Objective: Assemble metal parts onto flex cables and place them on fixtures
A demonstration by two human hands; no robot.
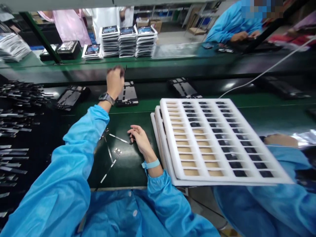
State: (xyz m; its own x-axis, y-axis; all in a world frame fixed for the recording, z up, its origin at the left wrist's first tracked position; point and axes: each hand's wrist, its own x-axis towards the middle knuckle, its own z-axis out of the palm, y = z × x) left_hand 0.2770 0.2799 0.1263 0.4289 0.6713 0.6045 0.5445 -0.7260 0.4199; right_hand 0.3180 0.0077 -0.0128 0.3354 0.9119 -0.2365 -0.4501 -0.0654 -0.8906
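At the near edge of the dark green bench [138, 174], whose glossy top mirrors the lights, the person's buttoned blue smock [118, 210] comes up close. Thin pale flex strips [119, 138] with small connector ends lie loose on the bench, left of its middle; the right hand [142, 140] is by the end of one, fingers loosely bent, and whether they pinch it I cannot tell. Toward the left edge, many more strips lie in rows and a heap on a black surface [39, 144]. To the right, a white foam tray [170, 144] sits on a stack reaching the near edge, dark parts filling its two right columns and the far slots of the second. Past its right side shows a co-worker's hand [281, 141]. The left hand [115, 84] is raised and closed beside a black device with a silver plate [128, 93], in a row along the far side; blur hides what it grips. A white cable [266, 70] slants over that row. On a raised green shelf [172, 61] beyond stand white-edged stacks [127, 42]. Behind it are people in pink, white and blue, then cardboard boxes [155, 24] and racks.
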